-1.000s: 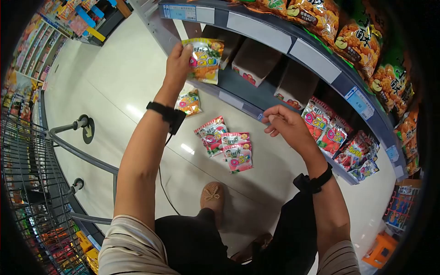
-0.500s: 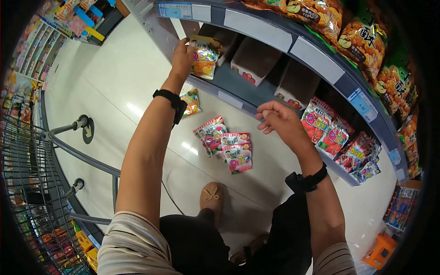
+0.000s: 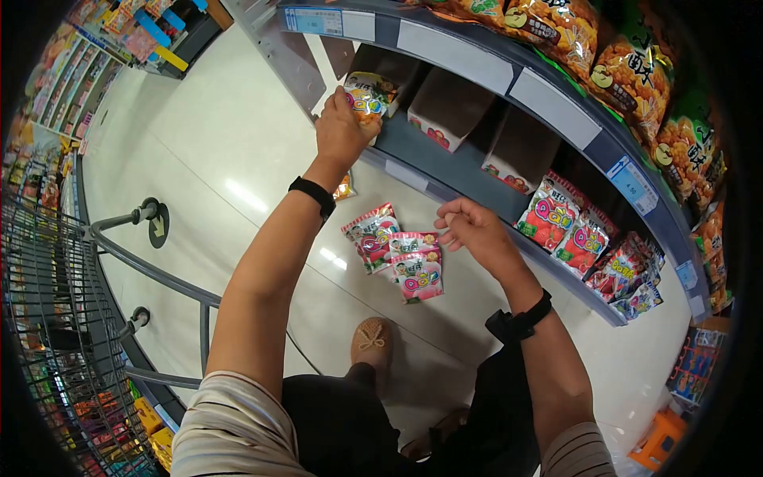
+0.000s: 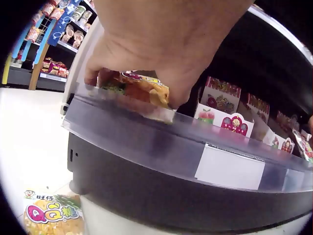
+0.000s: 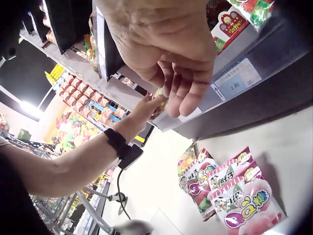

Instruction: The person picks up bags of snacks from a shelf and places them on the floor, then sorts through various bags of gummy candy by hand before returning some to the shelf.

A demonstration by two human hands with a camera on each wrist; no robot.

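Note:
At the left end of the bottom shelf (image 3: pixel 445 168), my left hand (image 3: pixel 342 135) grips a yellow gummy candy bag (image 3: pixel 367 94). The left wrist view shows thumb and fingers at opposite sides of this bag (image 4: pixel 142 94), behind the shelf's clear front lip. My right hand (image 3: pixel 477 234) hangs before the shelf edge, fingers loosely curled around nothing. Below it on the floor lie several pink-and-white gummy bags (image 3: pixel 418 276). A second yellow bag (image 4: pixel 54 215) lies on the floor under the left hand, mostly hidden by the forearm in the head view.
Open cardboard boxes (image 3: pixel 451 111) stand on the shelf. Red gummy bags (image 3: pixel 548 211) lean at its right part, beside darker packs (image 3: pixel 624 266). Large snack bags (image 3: pixel 628 63) fill the shelf above. A wire shopping cart (image 3: pixel 60 318) stands at the left.
My left hand has moved the yellow bag rightward and down onto the shelf end, its fingers now over the bag's lower left. The right hand has shifted slightly left and down.

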